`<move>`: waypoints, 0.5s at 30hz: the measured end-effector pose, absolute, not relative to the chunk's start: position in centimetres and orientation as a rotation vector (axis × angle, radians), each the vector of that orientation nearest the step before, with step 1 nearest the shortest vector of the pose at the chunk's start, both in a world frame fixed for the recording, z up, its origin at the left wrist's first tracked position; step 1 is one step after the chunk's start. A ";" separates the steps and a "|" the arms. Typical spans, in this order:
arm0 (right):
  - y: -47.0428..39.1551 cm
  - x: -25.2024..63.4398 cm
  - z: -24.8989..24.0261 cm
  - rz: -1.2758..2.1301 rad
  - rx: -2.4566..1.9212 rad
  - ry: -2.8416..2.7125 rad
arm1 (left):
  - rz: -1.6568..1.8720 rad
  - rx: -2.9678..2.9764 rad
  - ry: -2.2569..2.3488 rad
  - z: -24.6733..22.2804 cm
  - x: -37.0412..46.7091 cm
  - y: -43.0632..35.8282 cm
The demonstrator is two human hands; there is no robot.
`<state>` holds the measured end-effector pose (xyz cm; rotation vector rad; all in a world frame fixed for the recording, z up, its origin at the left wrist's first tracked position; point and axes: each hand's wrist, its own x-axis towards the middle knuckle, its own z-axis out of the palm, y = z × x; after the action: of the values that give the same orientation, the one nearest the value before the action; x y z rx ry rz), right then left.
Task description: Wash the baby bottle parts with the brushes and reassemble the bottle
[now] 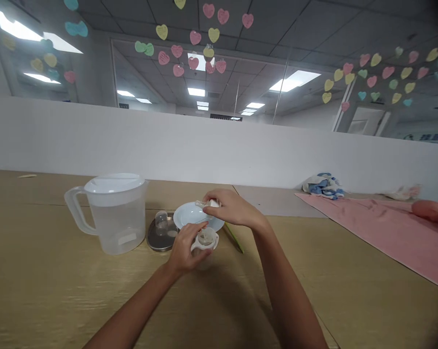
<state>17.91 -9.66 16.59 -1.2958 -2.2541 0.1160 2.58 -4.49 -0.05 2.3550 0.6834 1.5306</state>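
Observation:
My left hand (187,247) is closed around a small clear jar (206,237) with a white rim and a tab at its side, low over the table. Above the white plate (184,215), my right hand (231,207) pinches a small white object (214,203) whose kind I cannot make out; the fingers partly cover it. Just left of the plate lies a round dark metal tray (155,245) bearing a small clear cup (161,222). A thin green stick (235,238) slants beside the plate, below my right hand.
A large translucent lidded pitcher (117,220) stands at the left. On the right, a pink cloth (379,223) covers part of the table, with a crumpled blue and white cloth (324,185) by the wall (219,150). A pinkish rounded thing (428,211) lies at the far right.

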 end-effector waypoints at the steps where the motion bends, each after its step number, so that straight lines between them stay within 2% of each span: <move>1: -8.9 18.1 16.3 0.147 -1.326 -2.312 | 1.497 2.403 0.720 -0.1 2.8 -4.6; 5: -6.7 18.6 15.3 0.315 -1.387 -2.497 | 1.471 2.371 0.907 -0.6 3.4 -4.5; 8: -6.3 18.8 14.9 0.409 -1.383 -2.564 | 1.501 2.281 0.883 -0.8 3.6 -4.4; 15: -5.7 18.3 14.2 0.382 -1.425 -2.657 | 1.519 2.228 0.797 -0.8 3.6 -4.2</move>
<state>18.29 -5.75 14.22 -1.4252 -2.6571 0.3817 3.58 -4.23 -0.81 2.2280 0.7967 1.5186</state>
